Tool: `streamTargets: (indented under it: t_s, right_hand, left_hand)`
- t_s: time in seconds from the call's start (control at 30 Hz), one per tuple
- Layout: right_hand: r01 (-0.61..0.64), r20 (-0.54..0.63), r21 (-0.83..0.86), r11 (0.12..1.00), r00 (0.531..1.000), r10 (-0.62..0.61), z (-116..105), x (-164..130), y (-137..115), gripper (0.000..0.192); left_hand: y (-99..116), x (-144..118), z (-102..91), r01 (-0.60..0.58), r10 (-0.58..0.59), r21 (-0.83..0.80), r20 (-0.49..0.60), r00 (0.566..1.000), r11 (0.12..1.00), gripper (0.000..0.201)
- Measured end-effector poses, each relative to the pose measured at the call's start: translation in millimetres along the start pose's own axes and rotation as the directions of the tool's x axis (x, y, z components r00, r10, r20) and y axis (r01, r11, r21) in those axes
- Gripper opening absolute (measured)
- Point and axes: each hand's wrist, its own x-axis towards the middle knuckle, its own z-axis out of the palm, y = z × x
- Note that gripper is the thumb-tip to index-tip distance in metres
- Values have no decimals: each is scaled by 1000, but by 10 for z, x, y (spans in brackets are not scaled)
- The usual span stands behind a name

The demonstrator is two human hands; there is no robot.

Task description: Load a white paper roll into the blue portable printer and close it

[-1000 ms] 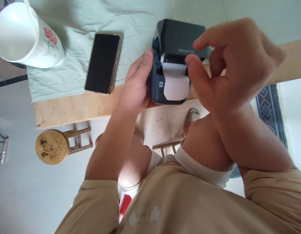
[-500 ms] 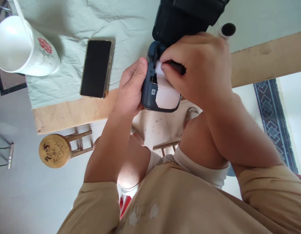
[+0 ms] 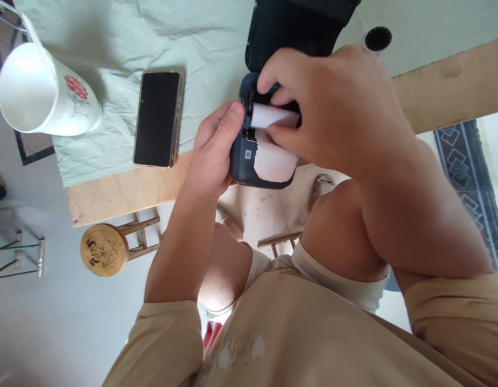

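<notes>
A dark blue portable printer [image 3: 241,170] is held at the table's front edge, its black lid [image 3: 293,32] swung open away from me. My left hand [image 3: 213,145] grips its left side, thumb lying along the rim. Inside the compartment sits a white paper roll [image 3: 268,115], and its torn-edged loose end [image 3: 275,158] hangs over the front of the printer. My right hand [image 3: 329,102] reaches over from the right with thumb and fingers around the roll. The back of that hand hides the compartment's right part.
A smartphone [image 3: 158,118] lies on the green cloth [image 3: 208,48], left of the printer. Farther left a white cup-shaped container [image 3: 51,91] with a red flower stands near the edge. A round black-topped object [image 3: 377,38] is at the right. Below are a wooden stool [image 3: 104,250] and my knees.
My right fingers have shifted from pinching the paper's loose part to around the roll, which now shows more. The lid and printer have moved slightly left in view.
</notes>
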Motion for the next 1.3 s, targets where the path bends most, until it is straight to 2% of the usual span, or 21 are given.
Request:
streamTargets:
  t_s: [0.1,0.17,0.2,0.27,0.3,0.37,0.43,0.47,0.5,0.57,0.63,0.7,0.77,0.9,1.0,1.07,1.13,1.17,1.2,1.23,1.3]
  right_hand:
    - [97,-160,279,955,986,-53,25,-49,105,44]
    - [207,-238,511,834,967,-94,24,-102,165,39]
    - [250,-269,637,729,959,-93,22,-128,190,38]
    - [272,-307,835,478,952,-6,23,-168,234,39]
    - [226,-282,894,386,955,93,29,-180,258,39]
    - [122,-210,944,308,940,269,62,-191,322,39]
    - [98,-224,913,396,931,287,123,-187,413,37]
    - [161,-298,870,466,925,237,163,-183,466,40]
    - [254,-420,741,621,898,134,206,-178,521,43]
    - [271,-494,548,791,869,45,298,-168,626,35]
    - [247,-550,384,890,835,6,382,-153,713,27]
    - [238,-605,231,943,795,-53,449,-131,773,24]
    - [214,-599,105,971,793,-110,496,-109,799,25]
    - [128,-467,55,990,880,-88,529,-102,760,42]
    - [151,-489,98,984,868,-85,504,-135,739,55]
    - [222,-642,116,968,761,-98,475,-147,783,48]
    - [247,-794,88,965,603,-82,451,-127,870,37]
    - [226,-824,85,970,564,-59,446,-105,922,39]
    - [245,-816,101,964,575,-61,449,-75,973,45]
    - [259,-787,133,957,615,-57,459,-41,1022,49]
    - [313,-688,208,927,720,-89,504,32,1105,55]
  left_hand:
    - [28,5,19,12,-12,-13,23,1000,1000,26]
    - [37,5,23,22,-22,-7,12,1000,1000,23]
    - [33,6,21,23,-23,1,-8,1000,1000,22]
    - [10,10,13,16,-16,11,-42,999,1000,22]
    - [-7,14,8,5,-4,7,-53,999,1000,22]
    - [-39,28,1,-12,10,-21,-53,999,1000,23]
    - [-58,47,5,-23,18,-59,-88,996,998,21]
    - [-62,57,11,-17,9,-67,-119,993,998,19]
    - [-63,67,17,-1,-8,-63,-148,989,998,19]
    - [-65,84,28,36,-42,-38,-185,982,999,20]
    - [-74,99,33,35,-41,-36,-184,982,999,20]
    - [-93,112,30,-5,-7,-73,-167,986,997,19]
    - [-110,121,25,-27,12,-93,-161,987,995,19]
    - [-115,125,31,1,-15,-82,-172,985,997,17]
    - [-108,116,40,-26,4,-139,-156,988,990,17]
    - [-108,111,39,-40,18,-154,-137,990,987,18]
    - [-110,110,34,-40,23,-152,-107,994,988,18]
    - [-110,110,32,-37,22,-155,-98,995,987,18]
    - [-108,110,32,-33,17,-160,-99,995,987,18]
    - [-103,109,34,-27,9,-160,-110,994,987,19]
    - [-89,105,43,-9,-12,-150,-139,990,989,20]
